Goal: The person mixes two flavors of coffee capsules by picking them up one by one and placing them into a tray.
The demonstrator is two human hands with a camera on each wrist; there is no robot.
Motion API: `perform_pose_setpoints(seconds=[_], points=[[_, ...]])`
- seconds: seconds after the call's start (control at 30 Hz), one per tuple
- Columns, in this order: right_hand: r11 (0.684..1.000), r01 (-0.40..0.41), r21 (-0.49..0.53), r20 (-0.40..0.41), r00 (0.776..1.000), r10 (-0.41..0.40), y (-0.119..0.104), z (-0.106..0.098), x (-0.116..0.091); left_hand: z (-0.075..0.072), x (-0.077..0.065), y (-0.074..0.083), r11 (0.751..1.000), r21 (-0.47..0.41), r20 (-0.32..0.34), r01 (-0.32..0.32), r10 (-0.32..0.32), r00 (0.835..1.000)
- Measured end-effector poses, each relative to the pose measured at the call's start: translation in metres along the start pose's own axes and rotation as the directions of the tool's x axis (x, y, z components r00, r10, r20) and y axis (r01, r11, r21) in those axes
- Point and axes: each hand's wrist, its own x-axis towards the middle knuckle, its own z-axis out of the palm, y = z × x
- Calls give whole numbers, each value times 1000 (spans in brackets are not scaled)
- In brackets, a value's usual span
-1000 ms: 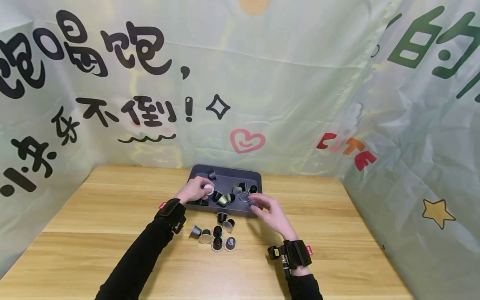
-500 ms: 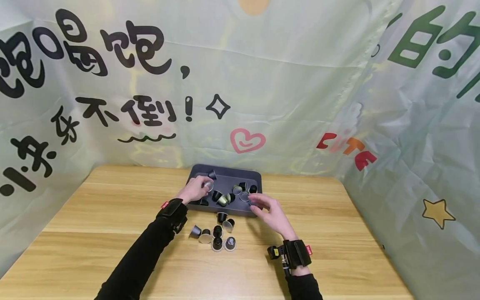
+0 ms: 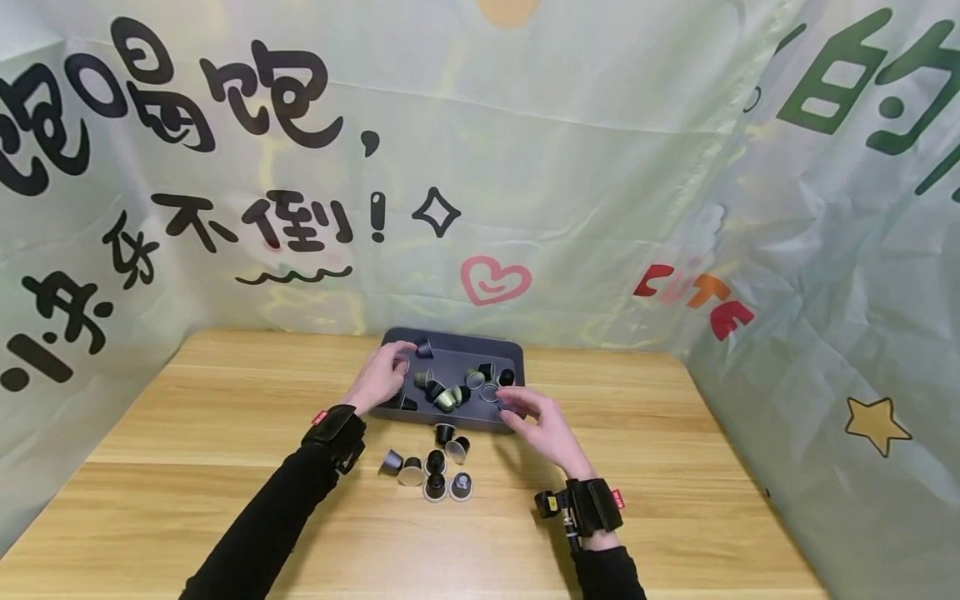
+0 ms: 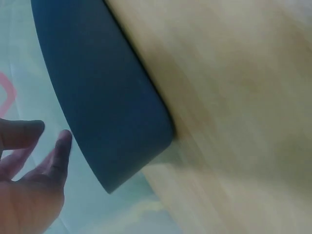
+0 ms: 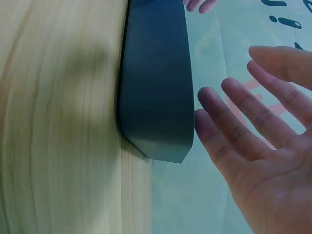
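A dark grey tray (image 3: 461, 346) lies at the back of the table, with several coffee capsules in it. My left hand (image 3: 378, 377) is over its left side, the fingers bent and apart. In the left wrist view the thumb and fingers (image 4: 63, 151) have a gap between them, with nothing visible in it. Just right of that hand a dark green capsule (image 3: 422, 379) lies in the tray, and a purple-grey capsule (image 3: 424, 348) lies farther back. My right hand (image 3: 546, 425) hovers at the tray's front right corner, fingers spread, holding nothing, near a clear-rimmed capsule (image 3: 488, 392).
In front of the tray several more capsules sit on the wooden table (image 3: 637, 467), among them a purple-grey one (image 3: 391, 462) and an upside-down black one (image 3: 435, 487). A printed cloth (image 3: 585, 208) hangs behind and beside the table.
My left hand held a capsule, turned it, and let it go in the tray's left part. The hand has since moved slightly left. The right hand has stayed put.
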Motion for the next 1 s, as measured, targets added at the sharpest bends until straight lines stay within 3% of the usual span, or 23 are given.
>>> perform_pose_setpoints(seconds=[0.17,0.37,0.67,0.8,1.0], points=[[1000,7,-11,-2,1000,-7,0,0,1,-1,-10,-2,999,-18,12,-30,30,999],[1000,7,-22,-9,1000,-7,-1,0,0,-4,-26,-7,991,-111,-11,-77,76,997],[999,22,-26,-8,1000,-22,-2,3,1,-9,-62,-12,965,-256,-111,-54,26,993],[999,31,-41,-5,999,-32,-4,5,1,-9,-76,-15,964,-264,-116,-41,11,993],[998,37,-49,16,999,-36,-8,10,0,-8,-86,-19,968,-240,-112,-69,43,993]])
